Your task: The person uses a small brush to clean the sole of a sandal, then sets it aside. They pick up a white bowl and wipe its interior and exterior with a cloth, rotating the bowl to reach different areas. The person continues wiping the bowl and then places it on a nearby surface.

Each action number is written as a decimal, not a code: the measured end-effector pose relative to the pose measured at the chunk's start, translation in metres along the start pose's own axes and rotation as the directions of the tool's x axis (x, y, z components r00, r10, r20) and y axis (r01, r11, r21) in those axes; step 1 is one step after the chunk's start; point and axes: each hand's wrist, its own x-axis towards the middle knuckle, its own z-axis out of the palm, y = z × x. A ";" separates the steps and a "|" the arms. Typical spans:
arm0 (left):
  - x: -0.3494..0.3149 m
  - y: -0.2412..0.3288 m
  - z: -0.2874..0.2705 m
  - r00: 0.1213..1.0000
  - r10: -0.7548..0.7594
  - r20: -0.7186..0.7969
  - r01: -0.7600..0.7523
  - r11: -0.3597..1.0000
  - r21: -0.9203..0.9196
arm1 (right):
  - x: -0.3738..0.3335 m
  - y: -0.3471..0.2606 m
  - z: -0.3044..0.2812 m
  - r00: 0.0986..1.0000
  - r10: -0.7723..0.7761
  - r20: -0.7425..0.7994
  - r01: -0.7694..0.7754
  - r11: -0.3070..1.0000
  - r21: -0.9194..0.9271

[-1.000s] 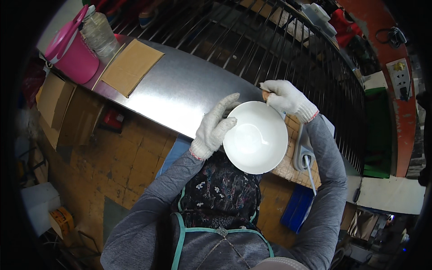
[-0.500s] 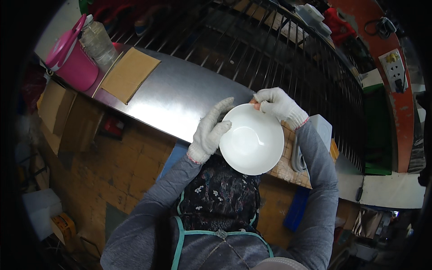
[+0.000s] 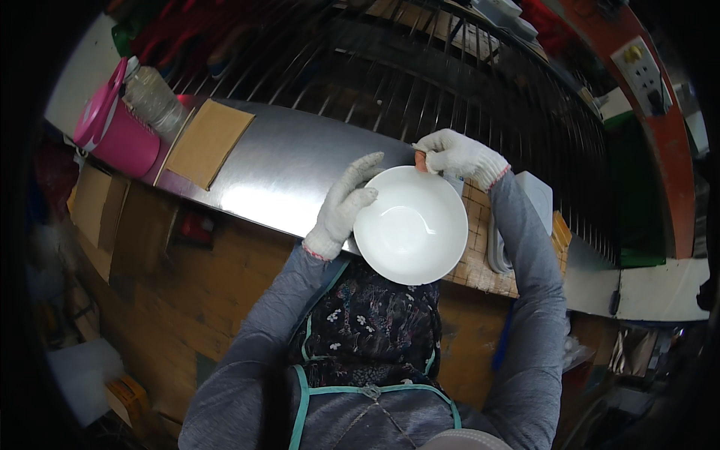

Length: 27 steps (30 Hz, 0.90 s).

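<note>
Gloves on both hands, white knit ones, and both are on a white bowl point(image 3: 410, 224) that sits in front of the person's chest, over the near edge of a shiny metal countertop point(image 3: 289, 169). The left hand point(image 3: 346, 203) grips the bowl's left rim, fingers spread up along the edge and curled onto it. The right hand point(image 3: 457, 157) is at the bowl's far rim, closed around a small orange-pink thing point(image 3: 421, 160) that presses against the rim; what it is exactly, can't tell, too little of it shows. So the hands are apart, one per side of the bowl, both clamped on something.

The bowl faces up toward the camera, inside looks plain and glossy with a bit of glare in the middle.

Under the bowl's right side there's a tan gridded pad point(image 3: 480, 251) lying on the counter, and just beside that a pale grey flat tray-like thing point(image 3: 534, 199), mostly behind the right sleeve. Off to the left on the counter lies a flat piece of brown cardboard point(image 3: 208, 142), well apart from the hands. Further left stands a pink bucket point(image 3: 120, 135) with a clear plastic bottle point(image 3: 152, 99) right next to it. Behind the counter runs a dark wire rack point(image 3: 450, 75) with lots of thin bars. The person wears grey sleeves and a dark flowery apron with teal straps point(image 3: 367, 330).
</note>
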 end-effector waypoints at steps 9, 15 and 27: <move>0.051 0.018 -0.015 0.971 -0.212 0.112 0.215 0.976 -0.018 | -0.014 0.024 0.013 0.978 0.063 -0.200 -0.067 0.998 -0.013; 0.052 0.021 -0.030 0.976 -0.180 0.126 0.177 0.984 0.029 | -0.048 0.056 0.052 0.911 0.041 -0.410 0.174 0.863 0.475; -0.101 0.008 0.027 0.915 -0.012 -0.403 0.091 0.980 0.177 | -0.087 0.070 0.184 0.657 -0.008 -0.754 0.593 0.623 0.510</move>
